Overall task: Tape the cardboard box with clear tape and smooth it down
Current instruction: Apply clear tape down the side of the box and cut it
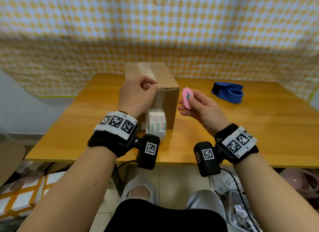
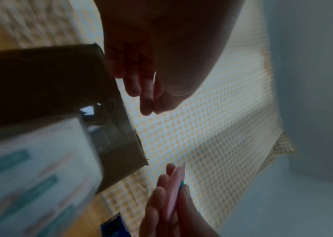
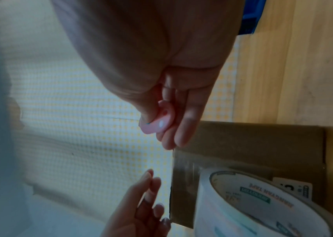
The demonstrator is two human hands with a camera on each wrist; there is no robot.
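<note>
on the table (image 1: 259, 128) the left hand (image 1: 136, 95), fingers curled, pinches the tape (image 1: 150, 76) at the near top edge of the box (image 1: 166, 79), the roll (image 1: 156, 123) hanging below, while the right hand (image 1: 202, 107) grips a pink cutter (image 1: 187, 98) just beside the box.

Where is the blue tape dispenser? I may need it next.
In the head view the blue tape dispenser sits on the wooden table, far right of the cardboard box, beyond the right hand.
</note>
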